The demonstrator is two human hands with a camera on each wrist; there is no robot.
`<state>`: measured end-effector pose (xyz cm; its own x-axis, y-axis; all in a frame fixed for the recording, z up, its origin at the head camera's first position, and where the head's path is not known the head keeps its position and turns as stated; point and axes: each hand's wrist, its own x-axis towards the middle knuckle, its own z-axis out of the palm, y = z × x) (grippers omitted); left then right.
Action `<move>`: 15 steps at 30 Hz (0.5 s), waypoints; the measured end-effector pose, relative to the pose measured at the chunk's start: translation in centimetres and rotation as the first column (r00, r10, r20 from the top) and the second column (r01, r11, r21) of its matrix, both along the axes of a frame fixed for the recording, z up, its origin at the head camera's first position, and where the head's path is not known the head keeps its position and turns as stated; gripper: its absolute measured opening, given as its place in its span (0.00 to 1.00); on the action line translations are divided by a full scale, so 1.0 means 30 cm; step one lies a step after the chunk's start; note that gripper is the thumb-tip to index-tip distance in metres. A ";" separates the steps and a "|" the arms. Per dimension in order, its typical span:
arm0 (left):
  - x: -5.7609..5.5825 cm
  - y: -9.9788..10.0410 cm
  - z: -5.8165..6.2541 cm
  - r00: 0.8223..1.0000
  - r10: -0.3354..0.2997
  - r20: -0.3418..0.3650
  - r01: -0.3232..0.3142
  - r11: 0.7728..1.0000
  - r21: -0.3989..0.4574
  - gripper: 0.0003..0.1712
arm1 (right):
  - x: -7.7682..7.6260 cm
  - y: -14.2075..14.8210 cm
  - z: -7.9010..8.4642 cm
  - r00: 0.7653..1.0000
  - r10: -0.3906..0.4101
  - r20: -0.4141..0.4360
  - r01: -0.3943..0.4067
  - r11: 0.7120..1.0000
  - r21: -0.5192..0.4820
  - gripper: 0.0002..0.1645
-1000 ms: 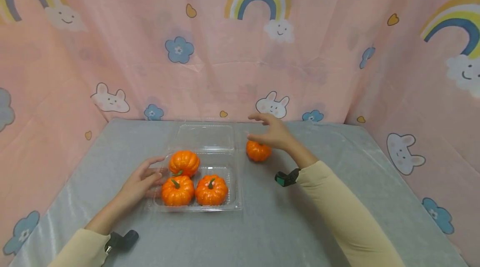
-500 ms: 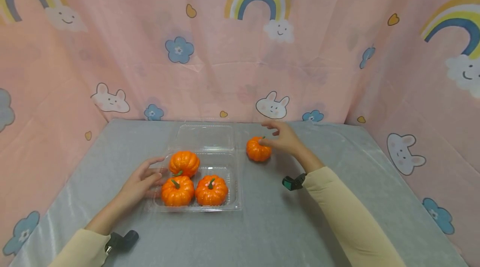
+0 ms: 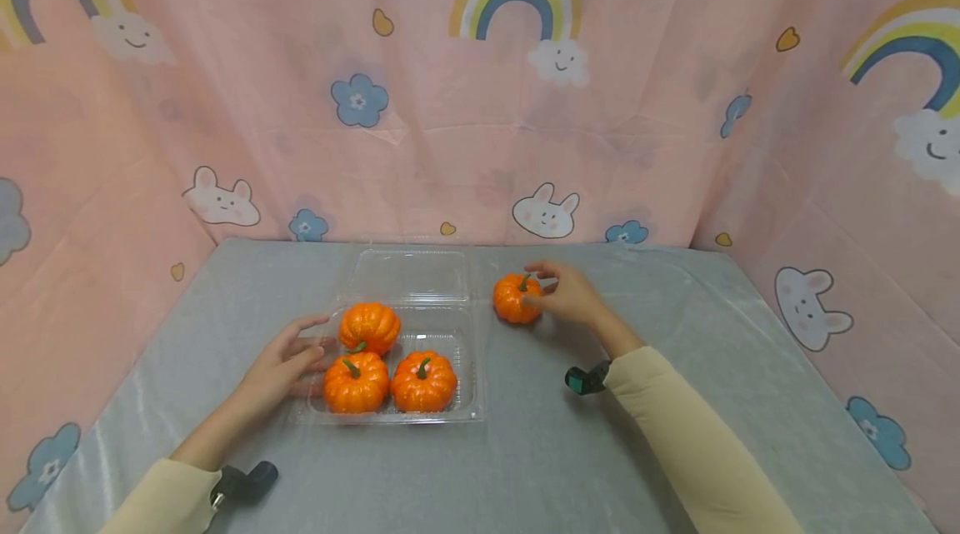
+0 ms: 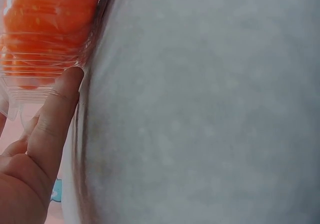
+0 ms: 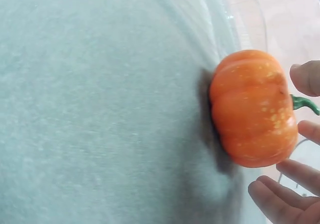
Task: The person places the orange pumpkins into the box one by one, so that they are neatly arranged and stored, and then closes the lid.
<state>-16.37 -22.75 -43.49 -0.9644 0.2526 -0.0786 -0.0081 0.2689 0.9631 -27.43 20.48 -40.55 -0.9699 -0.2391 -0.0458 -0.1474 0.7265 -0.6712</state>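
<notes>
Three small orange pumpkins, one at the back left, one at the front left and one at the front right, sit inside a clear plastic clamshell box. The back pumpkin is tipped, its stem toward the front. My left hand rests against the box's left side; in the left wrist view a straight finger touches the ribbed wall. A further pumpkin stands on the cloth right of the box. Around its right side and top is my right hand, fingers spread; in the right wrist view they do not close on this pumpkin.
The box's clear lid lies folded back behind it. Grey cloth covers the table. A pink printed curtain rises along the back and both sides. Each wrist carries a small dark camera, such as the right one.
My right hand has come from above the loose pumpkin to its right side and lowered a little beside it. The left hand, the box and all the pumpkins have stayed put.
</notes>
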 end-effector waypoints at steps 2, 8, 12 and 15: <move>0.000 0.000 0.000 1.000 0.001 0.002 -0.001 1.000 -0.006 0.29 | 0.004 0.000 -0.008 1.000 0.000 0.004 0.000 1.000 -0.006 0.33; 0.002 -0.003 0.000 1.000 0.000 0.001 0.000 1.000 -0.026 0.30 | 0.009 -0.001 -0.025 1.000 0.008 -0.003 -0.008 0.999 -0.040 0.33; 0.002 -0.002 0.002 1.000 0.002 0.002 -0.002 1.000 -0.026 0.29 | 0.007 0.001 -0.030 1.000 0.010 0.001 -0.010 0.999 -0.053 0.32; 0.002 -0.001 0.004 1.000 0.005 0.006 -0.005 1.000 -0.024 0.29 | 0.007 0.002 -0.030 1.000 0.010 0.005 -0.009 0.998 -0.058 0.32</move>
